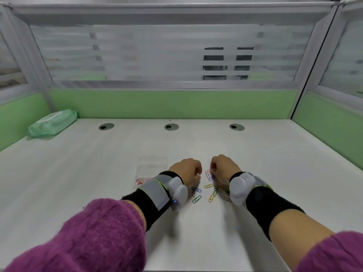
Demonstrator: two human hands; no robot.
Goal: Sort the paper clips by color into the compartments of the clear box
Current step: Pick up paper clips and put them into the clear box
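My right hand (223, 167) looks pinched on a red paper clip (208, 171) at the far edge of the loose paper clips (211, 196). Left hand (187, 170) is curled, can't tell if it's holding anything. The clear box (152, 166) is just left of it, so I'd lift clean and drop onto the sorted red clips (139, 182).

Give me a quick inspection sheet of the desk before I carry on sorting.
Surface: white desk, three grommet holes along the back.
Job's things: clear box left of the hands, red clips in its near compartment; loose clips, blue, green, yellow, between the wrists.
Clutter: green wipes pack, far left corner.
Grippers: left hand curled, contents hidden; right hand curled, fingertips at a pink clip, grip unclear.
Cables: nothing seen.
Surroundings: green partitions with frosted glass.
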